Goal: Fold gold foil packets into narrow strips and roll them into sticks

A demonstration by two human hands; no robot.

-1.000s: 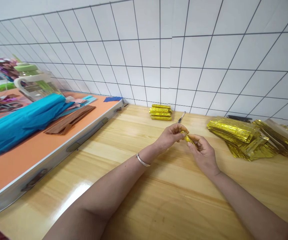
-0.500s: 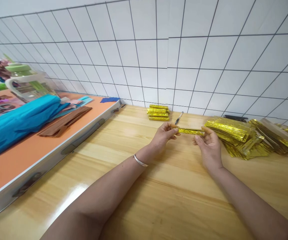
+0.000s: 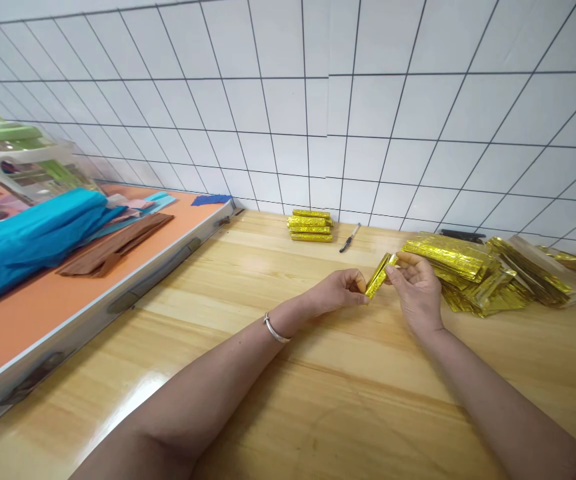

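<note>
A narrow folded strip of shiny gold foil (image 3: 379, 277) slants upward to the right between my two hands, above the wooden table. My left hand (image 3: 344, 292), with a silver bangle on the wrist, pinches its lower end. The upper end sits between the thumb and fingers of my right hand (image 3: 415, 285). Just right of that hand lies a loose pile of gold foil strips (image 3: 455, 260). Farther back, by the wall, a small stack of rolled or folded gold foil pieces (image 3: 311, 227) rests on the table.
A pen (image 3: 351, 239) lies near the tiled wall. On the left, an orange board (image 3: 33, 320) with a pale edge carries blue fabric-like material (image 3: 43, 233), a brown strip (image 3: 118, 247) and a green-lidded container (image 3: 15, 137). A dark object (image 3: 463, 235) sits behind the foil pile.
The foil strip has turned from level to steeply slanted. My left hand has moved down and toward me with its end; the right hand keeps hold. The view has shifted slightly right.
</note>
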